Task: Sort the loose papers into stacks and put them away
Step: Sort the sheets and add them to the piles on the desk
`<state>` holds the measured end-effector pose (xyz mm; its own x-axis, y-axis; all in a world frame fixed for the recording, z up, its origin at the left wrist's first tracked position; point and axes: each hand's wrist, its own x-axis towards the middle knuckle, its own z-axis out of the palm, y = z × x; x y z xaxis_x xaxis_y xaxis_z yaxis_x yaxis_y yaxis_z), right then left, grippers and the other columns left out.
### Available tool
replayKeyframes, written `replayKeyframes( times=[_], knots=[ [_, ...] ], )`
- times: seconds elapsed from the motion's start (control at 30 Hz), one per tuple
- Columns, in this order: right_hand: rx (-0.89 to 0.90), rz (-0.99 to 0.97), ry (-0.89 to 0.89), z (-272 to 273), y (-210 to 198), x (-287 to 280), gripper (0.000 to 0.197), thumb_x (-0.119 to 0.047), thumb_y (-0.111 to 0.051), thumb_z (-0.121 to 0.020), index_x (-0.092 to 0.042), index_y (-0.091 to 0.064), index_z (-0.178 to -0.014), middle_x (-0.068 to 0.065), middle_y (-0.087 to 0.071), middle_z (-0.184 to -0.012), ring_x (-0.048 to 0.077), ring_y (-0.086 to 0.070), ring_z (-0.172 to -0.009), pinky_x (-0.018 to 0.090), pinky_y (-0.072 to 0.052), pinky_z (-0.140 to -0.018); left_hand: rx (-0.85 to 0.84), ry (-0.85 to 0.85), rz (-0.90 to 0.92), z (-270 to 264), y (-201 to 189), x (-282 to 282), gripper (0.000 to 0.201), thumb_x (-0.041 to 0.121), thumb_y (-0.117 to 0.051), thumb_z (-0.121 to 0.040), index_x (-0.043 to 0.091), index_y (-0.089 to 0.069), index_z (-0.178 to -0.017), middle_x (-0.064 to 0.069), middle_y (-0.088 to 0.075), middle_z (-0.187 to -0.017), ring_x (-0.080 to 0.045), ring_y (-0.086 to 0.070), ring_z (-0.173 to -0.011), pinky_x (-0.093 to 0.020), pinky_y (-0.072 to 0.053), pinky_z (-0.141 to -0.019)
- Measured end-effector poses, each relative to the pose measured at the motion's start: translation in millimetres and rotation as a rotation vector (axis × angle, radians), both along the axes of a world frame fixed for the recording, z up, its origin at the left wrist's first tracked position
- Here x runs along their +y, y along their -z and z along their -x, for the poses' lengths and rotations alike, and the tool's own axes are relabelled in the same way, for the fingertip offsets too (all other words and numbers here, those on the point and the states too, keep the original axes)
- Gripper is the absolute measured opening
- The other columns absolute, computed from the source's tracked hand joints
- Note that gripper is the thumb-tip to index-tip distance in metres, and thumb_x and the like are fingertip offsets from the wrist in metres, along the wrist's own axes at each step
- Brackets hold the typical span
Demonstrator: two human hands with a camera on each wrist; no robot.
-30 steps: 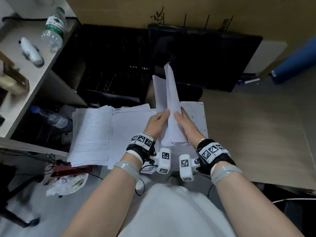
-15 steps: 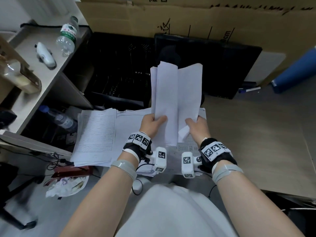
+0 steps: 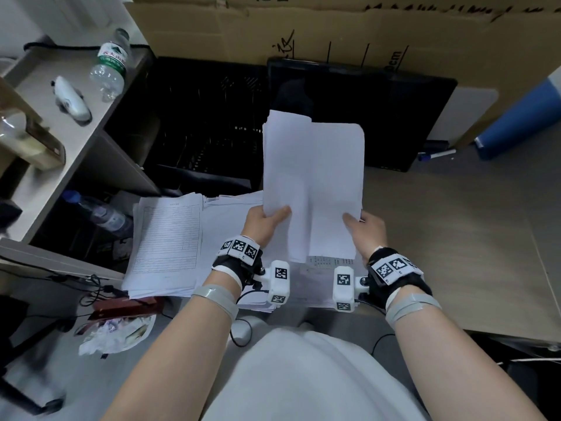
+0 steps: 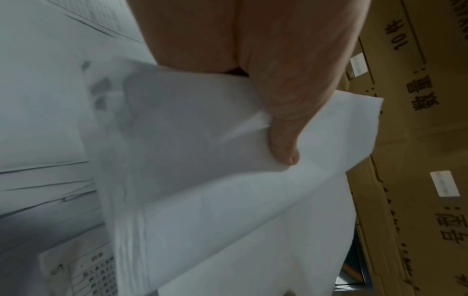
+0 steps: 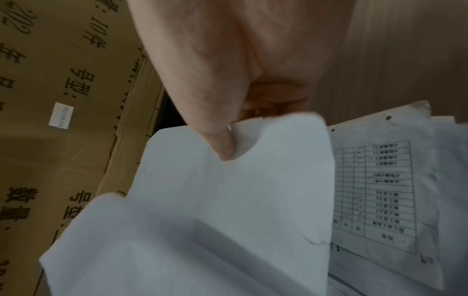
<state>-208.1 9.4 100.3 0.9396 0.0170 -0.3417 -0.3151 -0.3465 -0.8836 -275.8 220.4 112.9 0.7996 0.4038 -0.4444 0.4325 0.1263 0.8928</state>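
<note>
Brown cardboard printed with black characters stands along the far side, behind a wood-grain desk and a dark monitor lying at its back edge. To the left is a pale shelf unit carrying a clear water bottle. On the desk's near left part lies a spread of loose papers, the top-left page a lined form, with a printed table sheet showing nearer the person. Above these, both forearms reach forward side by side, wrists level, each wearing a black strap with a white tagged camera block. Between them they hold up a sheaf of blank white sheets, raised off the desk and fanned into 2 overlapping halves. The left hand grips the lower left corner, thumb pressed on top, the other fingers hidden underneath. The right hand pinches the lower right edge, thumb on the face, fingers curled behind.
</note>
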Motion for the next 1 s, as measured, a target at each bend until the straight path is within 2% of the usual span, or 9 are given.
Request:
replayKeyframes(
  times=[0.07, 0.17, 0.3, 0.43, 0.5, 0.57, 0.67, 0.77, 1.0],
  knots=[
    [-0.037, -0.056, 0.001, 2, -4, 1, 0.01, -0.015, -0.065, -0.091, -0.015, -0.073, -0.096, 0.002, -0.075, -0.091, 0.019, -0.068, -0.081, 0.028, -0.053, -0.074, 0.0, -0.007, 0.01, 1, 0, 4, 0.018, 0.022, -0.071, -0.091, 0.006, -0.071, -0.098, -0.016, -0.074, -0.097, -0.025, -0.07, -0.08, -0.038, -0.057, -0.079],
    [-0.077, -0.247, -0.128, 6, -18, 13, 0.022, -0.008, -0.071, -0.088, -0.022, -0.075, -0.104, -0.005, -0.076, -0.097, 0.011, -0.071, -0.086, 0.023, -0.057, -0.078, -0.006, -0.051, 0.018, 0, 3, 5, 0.022, 0.023, -0.07, -0.092, 0.003, -0.071, -0.101, -0.017, -0.074, -0.1, -0.03, -0.071, -0.088, -0.044, -0.057, -0.086],
    [-0.216, 0.014, -0.523, 12, -27, 45, 0.029, -0.017, -0.075, -0.083, -0.036, -0.076, -0.106, -0.015, -0.071, -0.101, 0.001, -0.065, -0.091, 0.018, -0.051, -0.086, -0.028, -0.056, 0.087, -2, 2, -2, 0.019, 0.024, -0.069, -0.092, 0.006, -0.072, -0.1, -0.015, -0.075, -0.099, -0.032, -0.072, -0.094, -0.044, -0.058, -0.086],
    [-0.261, 0.089, -0.492, 11, -24, 56, 0.023, -0.024, -0.072, -0.083, -0.034, -0.075, -0.104, -0.017, -0.07, -0.096, 0.001, -0.064, -0.087, 0.021, -0.051, -0.083, -0.044, -0.064, 0.122, 1, 1, 4, 0.014, 0.023, -0.067, -0.094, 0.009, -0.072, -0.093, -0.013, -0.076, -0.094, -0.028, -0.072, -0.087, -0.041, -0.059, -0.083],
    [-0.246, 0.14, -0.405, 9, -20, 56, 0.009, -0.032, -0.067, -0.088, -0.028, -0.074, -0.091, -0.015, -0.07, -0.084, 0.006, -0.063, -0.078, 0.026, -0.051, -0.073, -0.026, -0.11, 0.091, 6, 4, 13, 0.012, 0.022, -0.067, -0.094, 0.011, -0.071, -0.094, -0.012, -0.075, -0.096, -0.029, -0.072, -0.089, -0.04, -0.058, -0.085],
    [-0.223, 0.204, -0.299, 5, -4, 56, 0.021, -0.035, -0.061, -0.092, -0.02, -0.066, -0.077, -0.008, -0.065, -0.071, 0.016, -0.059, -0.069, 0.029, -0.042, -0.061, 0.001, -0.165, 0.036, 17, 8, 27, 0.015, 0.022, -0.067, -0.094, 0.008, -0.071, -0.1, -0.013, -0.074, -0.101, -0.03, -0.071, -0.093, -0.04, -0.057, -0.088],
    [-0.054, 0.299, -0.249, 5, 33, 67, 0.03, -0.036, -0.058, -0.095, -0.009, -0.07, -0.102, 0.007, -0.072, -0.103, 0.029, -0.065, -0.096, 0.03, -0.048, -0.077, 0.066, -0.259, -0.04, 41, 19, 57, 0.022, 0.019, -0.068, -0.093, 0.002, -0.069, -0.106, -0.013, -0.073, -0.101, -0.03, -0.069, -0.094, -0.039, -0.055, -0.089],
    [0.15, 0.349, -0.233, 19, 67, 88, 0.045, -0.035, -0.056, -0.098, -0.006, -0.058, -0.133, 0.013, -0.06, -0.137, 0.032, -0.058, -0.121, 0.035, -0.046, -0.099, 0.124, -0.394, -0.107, 71, 30, 86, 0.024, 0.017, -0.069, -0.092, -0.004, -0.068, -0.105, -0.013, -0.071, -0.1, -0.027, -0.067, -0.093, -0.037, -0.053, -0.089],
    [0.382, 0.472, -0.374, 71, 118, 156, 0.054, -0.026, -0.052, -0.1, -0.004, -0.043, -0.148, 0.013, -0.045, -0.151, 0.034, -0.046, -0.135, 0.038, -0.038, -0.11, 0.327, -0.47, -0.163, 123, 49, 150, 0.031, 0.018, -0.069, -0.092, -0.004, -0.069, -0.113, -0.017, -0.072, -0.108, -0.028, -0.067, -0.1, -0.033, -0.052, -0.089]
  ],
)
